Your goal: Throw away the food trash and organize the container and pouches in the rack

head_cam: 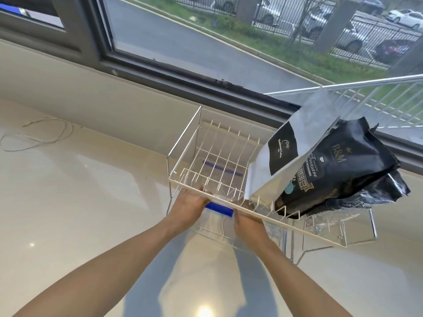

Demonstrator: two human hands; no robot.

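Where the white wire rack (219,156) stands on the tabletop (68,191): left hand (190,205) and right hand (246,221) grasp a clear blue-strip zip bag (219,208) at its front rail. Silver pouch (295,147), black label unreadable; black pouch (338,170), "B&M Treasure", both leaning in the rack.

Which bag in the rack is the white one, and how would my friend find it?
Find the white wire rack on the counter below the big window. Two pouches stand leaning in its right half, and the white pouch is the left one, nearer both hands. Its neighbour, the black pouch, is shiny and crinkled, while this one is pale and smooth with a black square label.
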